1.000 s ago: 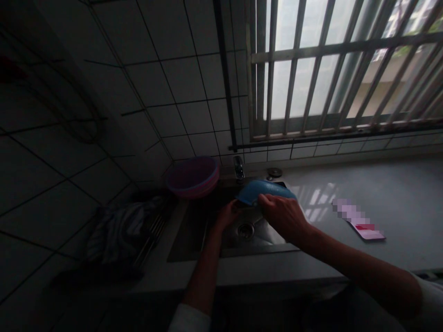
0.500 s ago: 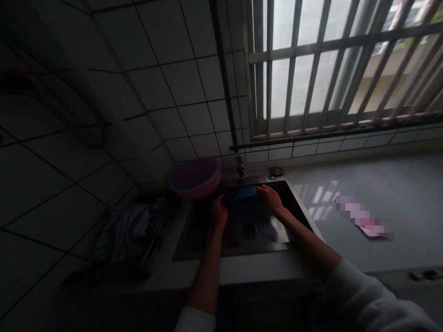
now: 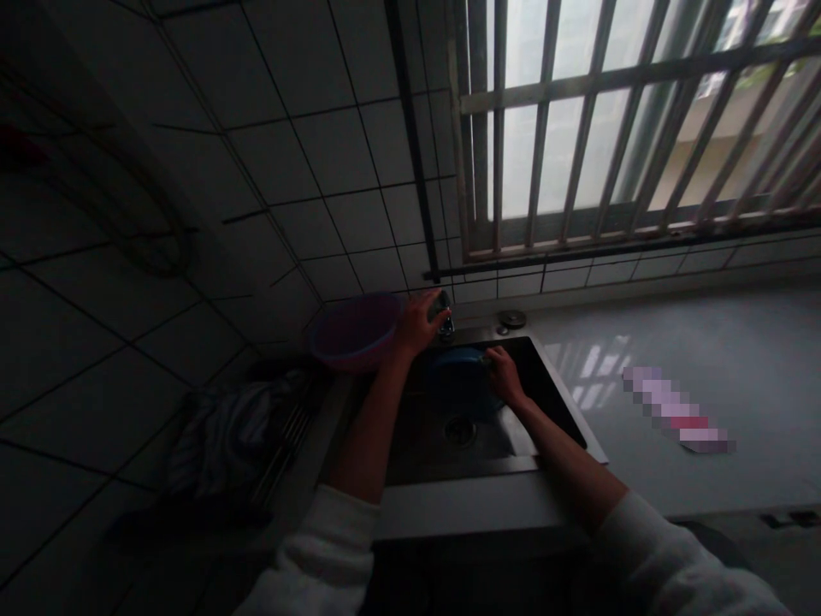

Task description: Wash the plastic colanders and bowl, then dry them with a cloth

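Observation:
In the dim head view, a blue basin (image 3: 458,376) is held in the steel sink (image 3: 442,470), below the faucet (image 3: 446,325). My right hand (image 3: 505,375) is closed on the basin's right rim. Up at the faucet is my left hand (image 3: 416,325), its thumb and fingers spread apart around the left side of the tap. Whether those fingers touch the metal I cannot tell.
A pink and purple basin (image 3: 352,338) stands left of the faucet. Striped cloth (image 3: 224,432) hangs or lies on a rack at the left. A sink stopper (image 3: 511,319) sits behind the sink's right corner. On the right counter lies a blurred pink item (image 3: 676,411).
My left hand has risen from inside the sink to the faucet. In my right hand, the blue basin has tilted so that its round opening shows more.

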A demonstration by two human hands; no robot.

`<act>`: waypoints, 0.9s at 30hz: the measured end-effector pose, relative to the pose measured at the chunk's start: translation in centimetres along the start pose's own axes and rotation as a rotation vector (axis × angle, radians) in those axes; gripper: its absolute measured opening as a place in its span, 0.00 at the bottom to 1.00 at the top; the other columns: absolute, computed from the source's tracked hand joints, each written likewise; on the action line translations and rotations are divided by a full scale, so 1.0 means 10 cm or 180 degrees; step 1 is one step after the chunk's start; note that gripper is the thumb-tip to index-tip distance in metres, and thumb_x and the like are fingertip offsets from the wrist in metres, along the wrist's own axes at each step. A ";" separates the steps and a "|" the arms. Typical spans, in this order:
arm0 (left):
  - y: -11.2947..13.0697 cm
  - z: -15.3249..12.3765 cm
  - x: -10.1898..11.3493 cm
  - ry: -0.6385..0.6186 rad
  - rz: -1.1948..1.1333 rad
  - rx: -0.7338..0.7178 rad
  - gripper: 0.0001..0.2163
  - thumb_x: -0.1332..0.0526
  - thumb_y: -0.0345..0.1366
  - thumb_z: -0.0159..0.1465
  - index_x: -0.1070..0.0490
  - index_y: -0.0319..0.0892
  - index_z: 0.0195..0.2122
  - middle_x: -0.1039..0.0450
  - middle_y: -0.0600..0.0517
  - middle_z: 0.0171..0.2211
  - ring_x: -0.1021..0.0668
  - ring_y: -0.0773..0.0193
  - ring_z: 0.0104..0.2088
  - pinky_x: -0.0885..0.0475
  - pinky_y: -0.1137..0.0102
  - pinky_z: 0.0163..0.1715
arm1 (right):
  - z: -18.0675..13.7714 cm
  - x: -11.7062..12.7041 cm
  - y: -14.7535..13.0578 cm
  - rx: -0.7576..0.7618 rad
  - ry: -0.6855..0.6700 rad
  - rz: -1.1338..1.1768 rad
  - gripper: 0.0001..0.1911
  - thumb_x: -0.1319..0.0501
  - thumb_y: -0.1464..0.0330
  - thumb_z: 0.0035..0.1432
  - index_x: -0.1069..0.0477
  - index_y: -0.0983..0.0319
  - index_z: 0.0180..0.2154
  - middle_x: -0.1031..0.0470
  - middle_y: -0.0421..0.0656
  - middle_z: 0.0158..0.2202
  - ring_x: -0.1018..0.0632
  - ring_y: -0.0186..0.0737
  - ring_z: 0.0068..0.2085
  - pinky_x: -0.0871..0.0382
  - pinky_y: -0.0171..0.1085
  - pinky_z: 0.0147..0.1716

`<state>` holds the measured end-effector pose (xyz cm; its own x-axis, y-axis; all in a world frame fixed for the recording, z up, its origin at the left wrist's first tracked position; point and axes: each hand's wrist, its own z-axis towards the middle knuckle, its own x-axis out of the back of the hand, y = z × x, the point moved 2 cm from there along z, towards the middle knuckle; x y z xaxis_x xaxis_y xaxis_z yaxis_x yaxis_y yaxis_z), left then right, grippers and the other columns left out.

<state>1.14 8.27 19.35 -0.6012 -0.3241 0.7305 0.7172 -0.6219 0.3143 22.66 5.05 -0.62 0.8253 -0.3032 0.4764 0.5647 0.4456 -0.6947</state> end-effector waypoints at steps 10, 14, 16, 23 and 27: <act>-0.21 0.40 -0.18 -0.0434 0.0050 0.0520 0.15 0.41 0.35 0.74 0.19 0.47 0.57 0.20 0.48 0.58 0.20 0.55 0.60 0.30 0.60 0.64 | 0.02 -0.07 -0.05 -0.0053 0.0063 0.0312 0.07 0.44 0.75 0.54 0.31 0.59 0.34 0.29 0.42 0.38 0.27 0.39 0.36 0.40 0.33 0.36; -0.27 0.38 -0.18 -0.0319 -0.0190 0.0579 0.15 0.40 0.35 0.73 0.21 0.46 0.59 0.20 0.46 0.58 0.20 0.55 0.60 0.29 0.60 0.64 | 0.00 -0.05 -0.10 -0.0105 -0.0016 0.0241 0.07 0.43 0.74 0.55 0.30 0.60 0.35 0.28 0.42 0.37 0.27 0.39 0.36 0.40 0.33 0.35; -0.33 0.17 -0.23 -0.0097 -0.0557 0.0644 0.22 0.36 0.36 0.71 0.28 0.47 0.66 0.23 0.45 0.63 0.21 0.54 0.62 0.29 0.58 0.64 | 0.00 -0.03 -0.13 -0.0159 -0.0063 0.0157 0.08 0.43 0.75 0.55 0.29 0.60 0.36 0.28 0.42 0.38 0.26 0.39 0.36 0.40 0.33 0.36; -0.67 -1.16 -0.66 -0.0423 -0.1667 0.1935 0.41 0.26 0.44 0.61 0.40 0.46 0.73 0.36 0.37 0.71 0.22 0.46 0.62 0.26 0.53 0.61 | 0.01 -0.01 -0.33 -0.0074 -0.0180 0.0230 0.09 0.44 0.76 0.58 0.29 0.60 0.37 0.27 0.44 0.42 0.26 0.40 0.40 0.35 0.34 0.40; -0.77 -1.47 -0.81 -0.0559 -0.1393 0.2115 0.29 0.30 0.37 0.63 0.29 0.45 0.66 0.29 0.42 0.67 0.26 0.48 0.67 0.32 0.52 0.67 | -0.01 -0.12 -0.41 0.0241 -0.0380 0.0298 0.14 0.44 0.78 0.57 0.26 0.59 0.43 0.26 0.45 0.46 0.25 0.42 0.46 0.33 0.35 0.46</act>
<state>-4.72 5.23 2.11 -0.8510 0.0011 0.5251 0.5226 -0.0958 0.8472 19.40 3.55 1.63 0.8657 -0.1573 0.4753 0.4799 0.5308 -0.6985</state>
